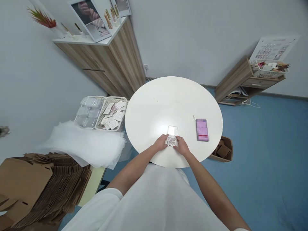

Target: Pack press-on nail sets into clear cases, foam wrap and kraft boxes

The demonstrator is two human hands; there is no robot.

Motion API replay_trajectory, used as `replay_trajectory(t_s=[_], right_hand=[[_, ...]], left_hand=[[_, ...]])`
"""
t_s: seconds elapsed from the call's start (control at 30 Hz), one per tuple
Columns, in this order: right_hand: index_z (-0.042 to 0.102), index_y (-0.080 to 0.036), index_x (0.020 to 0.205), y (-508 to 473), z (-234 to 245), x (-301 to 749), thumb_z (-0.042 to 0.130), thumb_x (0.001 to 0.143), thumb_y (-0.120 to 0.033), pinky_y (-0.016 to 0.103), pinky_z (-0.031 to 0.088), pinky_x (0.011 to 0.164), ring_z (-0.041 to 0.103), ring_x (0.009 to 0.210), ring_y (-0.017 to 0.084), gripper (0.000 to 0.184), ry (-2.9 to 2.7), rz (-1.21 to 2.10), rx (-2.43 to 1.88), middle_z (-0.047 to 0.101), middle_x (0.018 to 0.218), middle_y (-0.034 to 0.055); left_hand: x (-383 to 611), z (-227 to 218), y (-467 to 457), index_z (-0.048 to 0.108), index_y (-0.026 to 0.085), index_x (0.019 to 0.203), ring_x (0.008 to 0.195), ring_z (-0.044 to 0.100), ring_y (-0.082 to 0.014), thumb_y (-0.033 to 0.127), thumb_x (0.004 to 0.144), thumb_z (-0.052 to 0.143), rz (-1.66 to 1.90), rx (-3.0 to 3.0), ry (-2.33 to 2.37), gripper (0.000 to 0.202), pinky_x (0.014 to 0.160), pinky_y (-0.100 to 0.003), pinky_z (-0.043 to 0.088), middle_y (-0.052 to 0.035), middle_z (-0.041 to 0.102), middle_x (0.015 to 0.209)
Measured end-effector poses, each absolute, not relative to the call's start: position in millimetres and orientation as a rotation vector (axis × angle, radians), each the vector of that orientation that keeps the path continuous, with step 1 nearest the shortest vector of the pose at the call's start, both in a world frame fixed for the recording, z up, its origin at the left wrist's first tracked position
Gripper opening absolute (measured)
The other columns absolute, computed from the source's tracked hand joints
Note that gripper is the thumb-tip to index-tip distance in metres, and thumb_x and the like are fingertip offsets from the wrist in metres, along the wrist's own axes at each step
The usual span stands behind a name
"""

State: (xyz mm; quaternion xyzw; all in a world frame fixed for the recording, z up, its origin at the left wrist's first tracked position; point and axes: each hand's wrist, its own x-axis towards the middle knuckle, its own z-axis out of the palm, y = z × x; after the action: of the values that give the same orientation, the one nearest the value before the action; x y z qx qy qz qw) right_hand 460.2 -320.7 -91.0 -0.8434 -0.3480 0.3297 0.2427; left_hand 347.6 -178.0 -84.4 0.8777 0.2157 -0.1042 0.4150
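A small clear plastic case of what look like false nails (171,140) lies on the white round table (154,109), near its front edge. Its lid (172,130) is flipped up and away from me, and small shiny pieces sit inside in rows. My left hand (161,142) grips the case's left side, fingers closed against it. On the opposite side, my right hand (181,146) holds the right edge the same way. A purple-pink rectangular item (202,130), blurred by pixelation, lies to the right on the table.
Left of the table stand a basket of printed cards (113,114) and a basket of clear packs (89,112). Nearer are white foam sheets (84,144) and stacked flat cardboard (60,186). A cardboard box (223,149) sits on the floor at right; a wooden cabinet (120,61) stands behind.
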Motion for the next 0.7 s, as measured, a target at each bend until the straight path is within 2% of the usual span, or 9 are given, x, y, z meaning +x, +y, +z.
replay_trajectory(t_s=[0.3, 0.47, 0.57, 0.7], right_hand=[[0.035, -0.021, 0.119, -320, -94, 459, 0.059, 0.061, -0.017, 0.027, 0.041, 0.073, 0.050, 0.091, 0.018, 0.063, -0.889, 0.930, -2.331, 0.047, 0.103, 0.0060], [0.036, -0.020, 0.119, -322, -91, 456, 0.057, 0.060, -0.016, 0.027, 0.043, 0.069, 0.052, 0.077, 0.015, 0.063, -0.812, 0.920, -2.337, 0.048, 0.100, 0.0058], [0.035, -0.019, 0.120, -321, -91, 453, 0.057, 0.060, -0.016, 0.027, 0.044, 0.067, 0.052, 0.070, 0.014, 0.065, -0.765, 0.915, -2.344, 0.049, 0.097, 0.0058], [0.033, -0.018, 0.123, -318, -92, 449, 0.057, 0.059, -0.016, 0.027, 0.045, 0.069, 0.052, 0.071, 0.014, 0.068, -0.723, 0.884, -2.355, 0.048, 0.098, 0.0064]], left_hand=[[350, -92, -180, 0.030, 0.023, 0.126, 0.093, 0.050, -0.0193, 0.015, 0.066, 0.056, -0.351, 2.231, 0.580, 0.066, 0.077, -0.026, 0.039, -0.0063, 0.048, 0.103], [348, -91, -182, 0.029, 0.022, 0.126, 0.089, 0.051, -0.0194, 0.014, 0.063, 0.057, -0.308, 2.212, 0.562, 0.069, 0.075, -0.027, 0.041, -0.0064, 0.049, 0.101], [345, -90, -181, 0.037, 0.021, 0.119, 0.082, 0.053, -0.0189, 0.014, 0.062, 0.057, -0.271, 2.170, 0.560, 0.060, 0.069, -0.027, 0.043, -0.0065, 0.050, 0.098], [341, -92, -179, 0.046, 0.019, 0.107, 0.075, 0.054, -0.0160, 0.017, 0.063, 0.058, -0.212, 2.054, 0.553, 0.046, 0.068, -0.027, 0.044, -0.0064, 0.051, 0.098]])
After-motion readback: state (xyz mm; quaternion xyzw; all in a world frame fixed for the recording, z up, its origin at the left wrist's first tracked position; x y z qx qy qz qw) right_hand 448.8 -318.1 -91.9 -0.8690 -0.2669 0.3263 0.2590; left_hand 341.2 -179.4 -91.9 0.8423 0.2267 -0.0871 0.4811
